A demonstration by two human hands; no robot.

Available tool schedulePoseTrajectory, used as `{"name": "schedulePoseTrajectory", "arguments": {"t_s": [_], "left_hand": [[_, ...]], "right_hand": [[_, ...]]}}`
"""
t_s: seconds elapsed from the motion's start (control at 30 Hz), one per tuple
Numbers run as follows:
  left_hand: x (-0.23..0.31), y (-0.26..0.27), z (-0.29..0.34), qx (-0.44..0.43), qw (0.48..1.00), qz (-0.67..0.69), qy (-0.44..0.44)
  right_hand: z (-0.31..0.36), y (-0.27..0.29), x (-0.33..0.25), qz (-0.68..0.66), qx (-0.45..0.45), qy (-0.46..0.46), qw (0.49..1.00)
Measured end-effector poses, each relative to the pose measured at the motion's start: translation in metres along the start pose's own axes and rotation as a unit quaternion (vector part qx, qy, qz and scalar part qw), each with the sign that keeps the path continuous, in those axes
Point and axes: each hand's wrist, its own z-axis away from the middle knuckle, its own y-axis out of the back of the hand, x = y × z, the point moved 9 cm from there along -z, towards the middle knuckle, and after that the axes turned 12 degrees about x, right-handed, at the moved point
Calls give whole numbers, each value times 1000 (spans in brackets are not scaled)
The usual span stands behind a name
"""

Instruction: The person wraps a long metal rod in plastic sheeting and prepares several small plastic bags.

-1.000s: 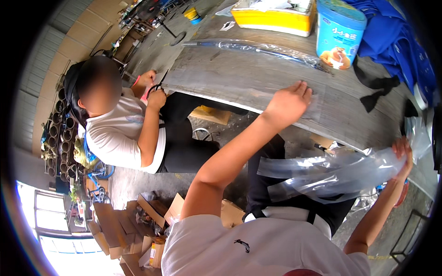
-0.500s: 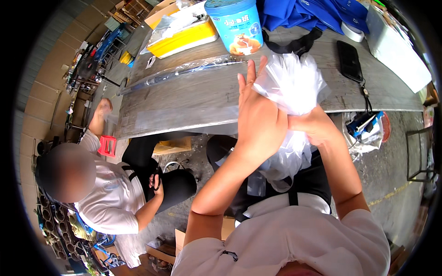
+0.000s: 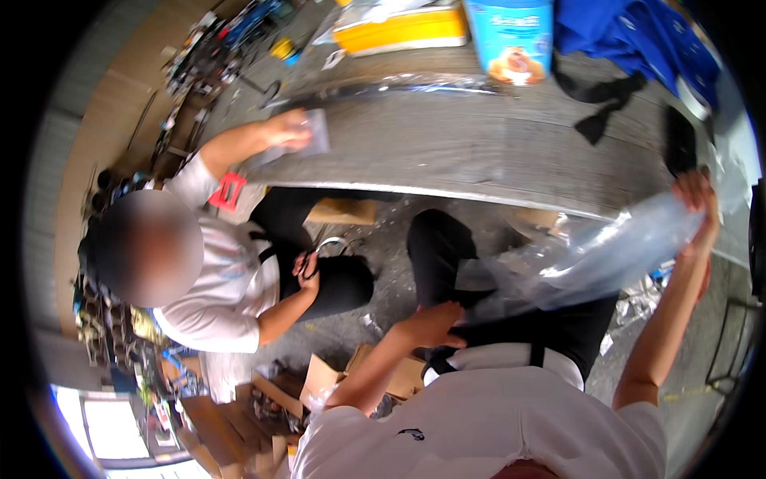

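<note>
My right hand [image 3: 697, 209] is raised at the right edge of the table, its fingers closed around one end of a clear plastic bag [image 3: 590, 257]. The bag stretches out long and loose from that hand, down and leftward across my lap. My left hand [image 3: 429, 326] is low over my left thigh, near the bag's lower end but apart from it. Its thumb and fingers are spread, with nothing seen in them. Motion smears both hands a little.
On the grey wooden table [image 3: 447, 148] stand a blue tub [image 3: 511, 40] and a yellow box [image 3: 399, 33]. A black phone [image 3: 679, 140] lies near blue cloth [image 3: 630, 40]. At left, a co-worker holds a small clear bag [image 3: 317, 132] and black scissors [image 3: 308, 263]. Cardboard boxes [image 3: 231, 423] sit below.
My hands have come apart. The bunched plastic has left the space above the table and now trails from my right hand, which moved right. My left hand dropped to my lap.
</note>
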Motion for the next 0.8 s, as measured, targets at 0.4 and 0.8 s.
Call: {"name": "schedulePoseTrajectory", "arguments": {"t_s": [0.4, 0.8], "left_hand": [[-7, 330, 72, 693, 664, -275, -49], [65, 281, -59, 570, 724, -328, -209]], "right_hand": [[-10, 47, 13, -13, 37, -13, 999], [-5, 26, 18, 12, 58, 7, 998]]}}
